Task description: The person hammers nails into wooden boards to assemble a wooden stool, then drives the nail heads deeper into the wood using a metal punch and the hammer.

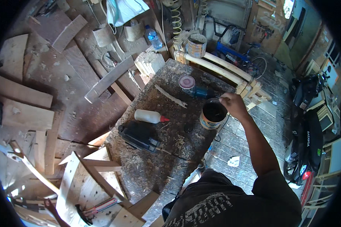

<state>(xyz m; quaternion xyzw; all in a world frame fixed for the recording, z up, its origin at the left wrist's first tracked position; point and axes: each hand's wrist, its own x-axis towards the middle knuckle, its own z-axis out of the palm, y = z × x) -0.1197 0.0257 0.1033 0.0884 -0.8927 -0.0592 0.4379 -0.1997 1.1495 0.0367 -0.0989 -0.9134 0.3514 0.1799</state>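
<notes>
Head cam showed me the bare R hand [233,104] at the rim of a round tan-and-blue can [211,123] on the grimy brown bench [134,170], grip unclear, L hand unseen; I judged it prob stiff, weighty if full, best held round its wall.

Pale block letters are printed across the dark short-sleeved shirt [240,206] of the person, partly bent by the folds of the cloth. White capital letters stand on the long black motorcycle seat [309,130] at the right side, and other white lettering is on the blue bicycle frame [234,57] farther back. On the round tin with orange and blue wall [209,122] the print is too small for reading, and the same with the blue-labelled clear plastic bottle [153,38]
</notes>
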